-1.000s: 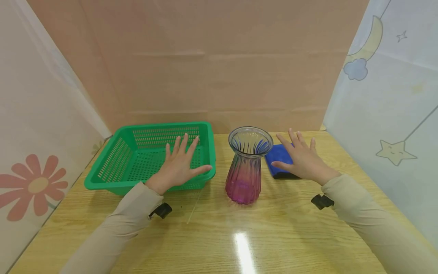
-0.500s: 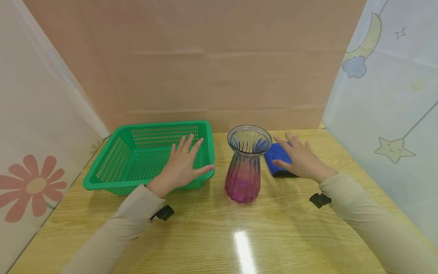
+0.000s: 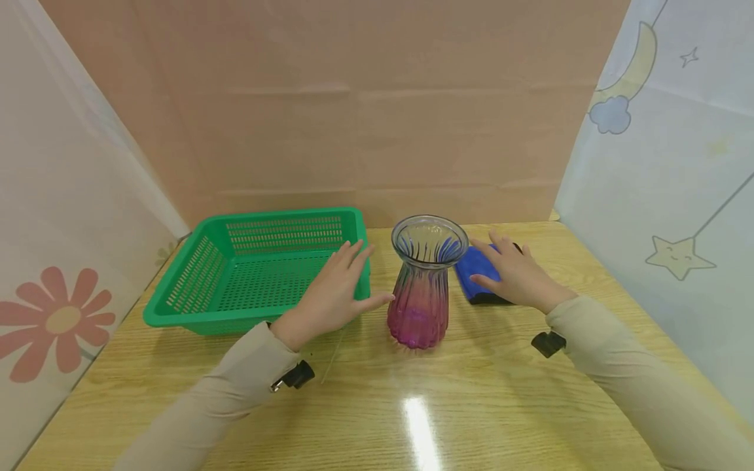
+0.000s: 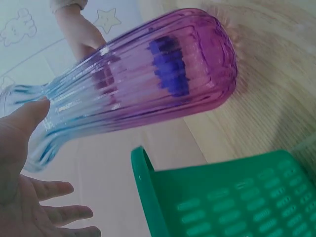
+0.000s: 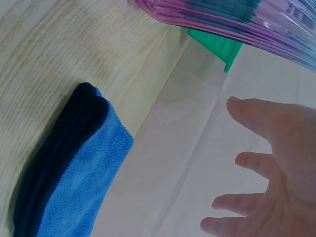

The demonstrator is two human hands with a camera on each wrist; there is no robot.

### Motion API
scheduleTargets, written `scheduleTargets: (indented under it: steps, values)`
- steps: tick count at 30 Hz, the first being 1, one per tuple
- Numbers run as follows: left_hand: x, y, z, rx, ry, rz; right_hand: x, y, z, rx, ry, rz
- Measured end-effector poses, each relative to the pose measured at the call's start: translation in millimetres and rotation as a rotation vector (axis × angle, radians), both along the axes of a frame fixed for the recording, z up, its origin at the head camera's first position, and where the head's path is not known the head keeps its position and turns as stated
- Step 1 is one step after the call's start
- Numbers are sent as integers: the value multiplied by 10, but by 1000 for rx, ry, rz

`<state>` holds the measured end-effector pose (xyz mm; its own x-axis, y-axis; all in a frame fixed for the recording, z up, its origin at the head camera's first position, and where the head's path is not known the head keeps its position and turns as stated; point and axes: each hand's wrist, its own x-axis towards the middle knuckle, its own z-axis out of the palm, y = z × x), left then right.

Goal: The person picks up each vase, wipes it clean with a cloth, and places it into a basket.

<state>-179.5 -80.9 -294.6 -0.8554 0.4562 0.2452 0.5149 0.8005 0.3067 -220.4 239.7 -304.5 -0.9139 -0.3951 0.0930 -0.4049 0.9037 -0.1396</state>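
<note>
A ribbed glass vase [image 3: 419, 307], bluish at the rim and purple-pink toward its base, stands upright on the table. My left hand [image 3: 330, 294] is just left of it, fingers spread and thumb pointing at its side; in the left wrist view the thumb [image 4: 32, 116] overlaps the vase's neck. On the other side my right hand [image 3: 518, 271] hovers over a folded blue cloth [image 3: 476, 269] with a black underside, fingers spread and holding nothing. The right wrist view shows the cloth [image 5: 86, 182] lying apart from those fingers.
A green slotted plastic basket [image 3: 259, 281] stands left of the vase, partly behind the left hand. A thin pale strand [image 3: 332, 360] lies on the wooden table [image 3: 377, 418] in front of it. Printed sheets and a brown backdrop [image 3: 353, 118] enclose the table.
My left hand has moved right, from over the basket toward the vase. My right hand has shifted slightly left and down. The vase, basket and cloth stay in place.
</note>
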Motion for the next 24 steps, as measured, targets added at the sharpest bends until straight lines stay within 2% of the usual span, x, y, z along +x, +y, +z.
scheduleTargets:
  steps: [3, 9, 20, 24]
  values:
    - [10, 60, -9, -7, 7, -14, -7, 4, -15, 5, 0, 3]
    - [40, 143, -28, -11, -36, -30, -73, 24, -86, 18, 10, 24]
    - [64, 204, -126, -52, -5, -43, -275, 56, -352, 69, -44, 29]
    - [67, 219, -148, -58, -16, -44, -311, 58, -413, 93, -72, 28]
